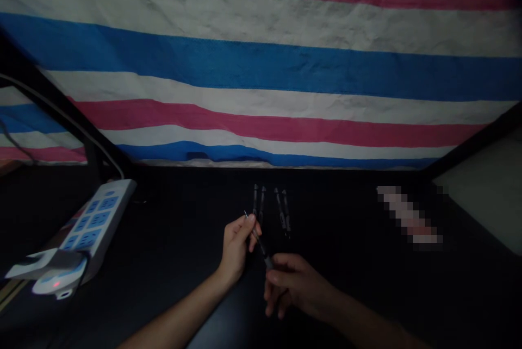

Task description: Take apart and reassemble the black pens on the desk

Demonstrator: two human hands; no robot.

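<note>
A slim dark pen (261, 243) slants between my two hands above the black table. My left hand (236, 241) pinches its upper part with thumb and fingers, and a thin pale tip pokes out past the thumb. At the lower, greyish end, my right hand (297, 281) grips the pen between thumb and index finger, its other fingers loosely curled. Just beyond my left hand lie two dark pens (263, 197), partly hidden by the fingers. Another pair of pens (282, 210) lies a little to the right, side by side.
On the left a white power strip (95, 218) with blue sockets holds a plug and cable, and a small red light glows. A blurred-out pale object (408, 213) lies at the right. Behind the black table (183, 197) hangs a striped sheet (285, 66).
</note>
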